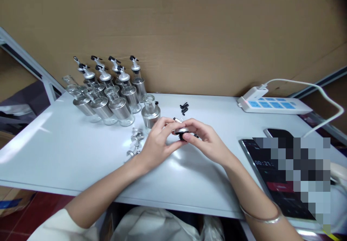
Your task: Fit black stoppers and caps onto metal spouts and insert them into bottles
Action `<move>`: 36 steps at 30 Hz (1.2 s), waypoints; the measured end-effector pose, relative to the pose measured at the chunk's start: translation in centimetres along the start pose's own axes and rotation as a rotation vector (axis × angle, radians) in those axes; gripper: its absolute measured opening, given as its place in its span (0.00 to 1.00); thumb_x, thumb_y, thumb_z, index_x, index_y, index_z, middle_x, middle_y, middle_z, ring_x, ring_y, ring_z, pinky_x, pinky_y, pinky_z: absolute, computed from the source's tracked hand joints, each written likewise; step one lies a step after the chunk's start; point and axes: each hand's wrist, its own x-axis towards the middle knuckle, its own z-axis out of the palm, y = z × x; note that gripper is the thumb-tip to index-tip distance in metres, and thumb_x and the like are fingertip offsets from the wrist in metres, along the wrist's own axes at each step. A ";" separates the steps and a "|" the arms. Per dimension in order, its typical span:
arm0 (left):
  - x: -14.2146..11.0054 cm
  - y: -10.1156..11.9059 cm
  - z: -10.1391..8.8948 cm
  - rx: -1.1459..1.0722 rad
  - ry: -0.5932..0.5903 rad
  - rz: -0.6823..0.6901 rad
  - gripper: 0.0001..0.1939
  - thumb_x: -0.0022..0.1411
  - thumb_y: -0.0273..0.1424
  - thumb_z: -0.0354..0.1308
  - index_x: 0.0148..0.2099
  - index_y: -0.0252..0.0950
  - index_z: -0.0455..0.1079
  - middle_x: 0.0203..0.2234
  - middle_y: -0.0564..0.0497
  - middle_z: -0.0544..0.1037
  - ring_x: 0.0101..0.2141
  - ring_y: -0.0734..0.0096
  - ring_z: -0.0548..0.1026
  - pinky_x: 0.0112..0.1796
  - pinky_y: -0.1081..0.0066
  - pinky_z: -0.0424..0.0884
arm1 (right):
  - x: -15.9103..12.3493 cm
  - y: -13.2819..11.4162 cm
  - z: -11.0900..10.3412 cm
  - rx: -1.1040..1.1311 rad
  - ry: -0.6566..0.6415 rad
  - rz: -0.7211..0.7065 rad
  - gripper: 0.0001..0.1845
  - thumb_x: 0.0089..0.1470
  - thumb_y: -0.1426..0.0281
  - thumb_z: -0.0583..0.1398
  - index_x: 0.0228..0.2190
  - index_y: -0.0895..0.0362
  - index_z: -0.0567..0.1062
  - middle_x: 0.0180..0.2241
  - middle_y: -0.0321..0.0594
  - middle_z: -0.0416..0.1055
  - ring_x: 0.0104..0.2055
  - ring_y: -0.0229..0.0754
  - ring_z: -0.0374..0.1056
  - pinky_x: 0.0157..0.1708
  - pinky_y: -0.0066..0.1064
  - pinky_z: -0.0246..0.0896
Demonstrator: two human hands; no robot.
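Gripping the small pourer top (181, 130) above the white table (189, 183), the left hand (160, 139) and right hand (207, 138) pinch it from opposite sides, apparently to steady it. Loose silver pieces (136, 139) and an uncapped bottle (150, 115) sit beside the left, presumably for easy reach.

Cool light is washing over the tabletop (81, 154) while the surroundings are dimming.

From where I'm standing, glare is streaking the tabletop's left end, and a softer gleam is showing below the left hand (157, 143) and right hand (208, 139); faint shadow is gathering beside the right forearm (244, 183). Metal-sleeved bottles (121, 108) are catching highlights against the duller cardboard (189, 38). Straight lines are slanting wide at the sides, darkness is filling the top right corner, small details are softening, and pixel blocks are hiding part of the tablet (267, 177).
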 end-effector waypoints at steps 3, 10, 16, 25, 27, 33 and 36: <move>0.0 0.0 -0.2 -0.048 -0.021 -0.001 0.18 0.61 0.30 0.60 0.54 0.41 0.66 0.41 0.48 0.71 0.42 0.68 0.73 0.42 0.67 0.72 | 0.1 0.1 -0.2 -0.071 0.030 -0.029 0.14 0.54 0.59 0.61 0.38 0.56 0.73 0.38 0.45 0.78 0.41 0.46 0.74 0.42 0.37 0.67; -0.1 -0.2 0.0 -0.045 -0.031 0.013 0.18 0.63 0.29 0.58 0.55 0.42 0.68 0.43 0.47 0.73 0.44 0.69 0.75 0.44 0.67 0.74 | 0.0 0.1 -0.9 -0.103 0.051 -0.046 0.12 0.51 0.61 0.64 0.36 0.54 0.77 0.37 0.41 0.79 0.41 0.46 0.74 0.43 0.37 0.68; -0.1 0.2 0.0 -0.073 -0.123 0.026 0.16 0.63 0.30 0.58 0.54 0.38 0.69 0.42 0.47 0.78 0.42 0.69 0.77 0.45 0.68 0.75 | 0.2 1.0 -3.1 -0.371 0.240 -0.008 0.15 0.58 0.59 0.56 0.34 0.54 0.79 0.38 0.44 0.79 0.43 0.50 0.73 0.46 0.43 0.66; -0.2 0.1 0.1 0.042 -0.190 0.064 0.12 0.65 0.30 0.55 0.50 0.36 0.71 0.37 0.47 0.77 0.39 0.68 0.77 0.41 0.67 0.73 | 3.1 6.1 -3.0 -0.917 0.120 0.080 0.21 0.61 0.64 0.52 0.50 0.58 0.74 0.54 0.54 0.68 0.58 0.59 0.60 0.53 0.54 0.57; -0.2 0.1 0.1 0.041 -0.189 0.056 0.12 0.65 0.30 0.56 0.51 0.37 0.72 0.37 0.47 0.77 0.39 0.68 0.76 0.41 0.67 0.73 | 3.4 6.2 -2.6 -0.937 0.081 0.100 0.20 0.62 0.65 0.51 0.51 0.56 0.73 0.55 0.53 0.68 0.58 0.59 0.59 0.51 0.54 0.57; -0.1 0.1 0.0 0.047 -0.195 0.051 0.12 0.65 0.31 0.56 0.50 0.37 0.72 0.37 0.47 0.77 0.38 0.67 0.76 0.40 0.66 0.73 | 3.3 6.3 -2.4 -0.904 0.113 0.052 0.16 0.59 0.67 0.54 0.45 0.58 0.76 0.52 0.54 0.71 0.55 0.59 0.62 0.48 0.53 0.59; -0.1 0.1 -0.1 0.028 -0.177 0.026 0.12 0.65 0.31 0.56 0.50 0.37 0.72 0.37 0.47 0.76 0.38 0.68 0.76 0.40 0.66 0.74 | 3.1 6.0 -2.8 -0.850 0.168 0.024 0.11 0.57 0.70 0.55 0.38 0.58 0.76 0.44 0.51 0.76 0.49 0.55 0.68 0.46 0.47 0.61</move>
